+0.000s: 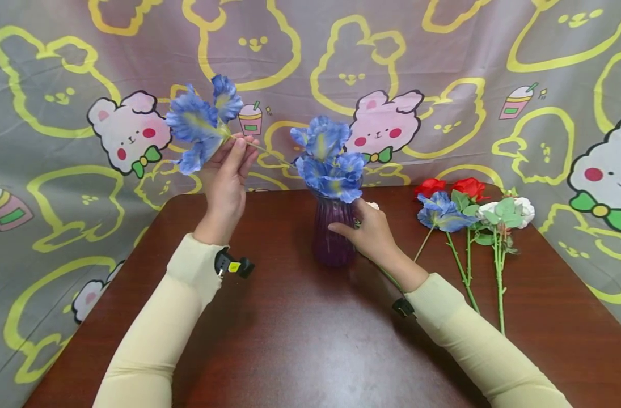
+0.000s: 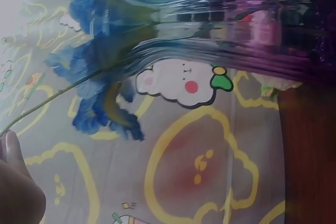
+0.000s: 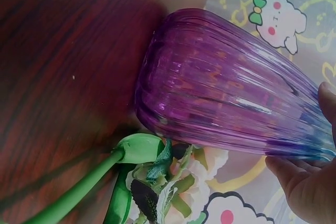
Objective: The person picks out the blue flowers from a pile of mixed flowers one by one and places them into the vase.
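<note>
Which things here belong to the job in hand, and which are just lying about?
In the job, it seems:
held blue flower, stem pinched by the left hand
purple vase, gripped by the right hand
blue blooms at its mouth

Lying about, perhaps spares:
loose blue flower
red flowers
white flowers
pale flower beside the vase
</note>
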The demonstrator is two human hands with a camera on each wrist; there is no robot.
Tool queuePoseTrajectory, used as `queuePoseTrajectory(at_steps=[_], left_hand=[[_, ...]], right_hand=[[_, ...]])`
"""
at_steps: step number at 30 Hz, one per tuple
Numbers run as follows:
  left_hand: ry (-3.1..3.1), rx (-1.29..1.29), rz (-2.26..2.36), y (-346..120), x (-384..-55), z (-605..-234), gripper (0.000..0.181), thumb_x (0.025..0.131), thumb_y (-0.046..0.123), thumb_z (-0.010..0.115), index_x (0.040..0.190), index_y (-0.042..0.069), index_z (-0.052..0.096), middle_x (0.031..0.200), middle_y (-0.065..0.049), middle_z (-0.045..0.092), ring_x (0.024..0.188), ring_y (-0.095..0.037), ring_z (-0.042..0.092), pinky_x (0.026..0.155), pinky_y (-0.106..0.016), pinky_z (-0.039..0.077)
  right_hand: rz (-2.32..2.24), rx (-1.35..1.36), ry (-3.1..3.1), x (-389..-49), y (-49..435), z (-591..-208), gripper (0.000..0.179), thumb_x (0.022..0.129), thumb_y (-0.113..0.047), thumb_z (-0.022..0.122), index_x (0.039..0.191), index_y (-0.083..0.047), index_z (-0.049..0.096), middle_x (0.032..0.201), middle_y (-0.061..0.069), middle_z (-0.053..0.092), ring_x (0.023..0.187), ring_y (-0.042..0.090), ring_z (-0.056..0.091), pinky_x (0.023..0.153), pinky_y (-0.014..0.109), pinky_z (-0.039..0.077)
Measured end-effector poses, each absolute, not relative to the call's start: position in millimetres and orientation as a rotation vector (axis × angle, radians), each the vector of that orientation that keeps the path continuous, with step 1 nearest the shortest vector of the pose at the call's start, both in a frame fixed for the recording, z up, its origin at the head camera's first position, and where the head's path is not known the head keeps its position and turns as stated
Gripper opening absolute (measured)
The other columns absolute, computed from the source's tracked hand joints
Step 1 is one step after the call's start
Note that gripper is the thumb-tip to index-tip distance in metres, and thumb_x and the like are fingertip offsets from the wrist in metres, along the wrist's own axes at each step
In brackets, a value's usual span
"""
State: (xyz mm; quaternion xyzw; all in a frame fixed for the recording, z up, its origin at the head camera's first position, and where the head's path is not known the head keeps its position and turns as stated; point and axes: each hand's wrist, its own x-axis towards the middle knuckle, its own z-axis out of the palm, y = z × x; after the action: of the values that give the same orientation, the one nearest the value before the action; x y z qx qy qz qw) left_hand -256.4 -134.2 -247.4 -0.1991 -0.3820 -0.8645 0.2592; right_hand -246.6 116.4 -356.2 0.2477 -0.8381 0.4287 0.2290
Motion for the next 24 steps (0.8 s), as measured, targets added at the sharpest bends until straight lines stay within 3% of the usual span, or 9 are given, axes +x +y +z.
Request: queuePoseTrajectory(at_steps=[14, 24], left_hand=[[-1.18, -0.534, -2.377, -113, -265, -266, 0.02, 0.093, -0.007, 0.058, 0.091, 0.003, 0.074, 0.088, -0.011, 0.073, 0.083, -0.021, 0.071, 0.079, -0.033, 0.057], [-1.261, -0.473, -2.442, -101, -272, -276, 0.011, 0.091, -0.003, 0.064, 0.1, -0.008, 0.068, 0.088, -0.013, 0.073, 0.084, -0.023, 0.071, 0.08, -0.034, 0.056]], right_hand=[[1.195, 0.685, -2.31, -247, 116, -357, 0.065, 0.077, -0.025, 0.085, 0.131, -0.004, 0.056, 0.121, 0.012, 0.066, 0.108, 0.025, 0.06, 0.088, 0.044, 0.047], [1.18, 0.681, -2.312, -246, 115, -357, 0.064, 0.076, -0.026, 0.085, 0.129, -0.004, 0.057, 0.119, 0.013, 0.066, 0.106, 0.027, 0.059, 0.088, 0.045, 0.045]])
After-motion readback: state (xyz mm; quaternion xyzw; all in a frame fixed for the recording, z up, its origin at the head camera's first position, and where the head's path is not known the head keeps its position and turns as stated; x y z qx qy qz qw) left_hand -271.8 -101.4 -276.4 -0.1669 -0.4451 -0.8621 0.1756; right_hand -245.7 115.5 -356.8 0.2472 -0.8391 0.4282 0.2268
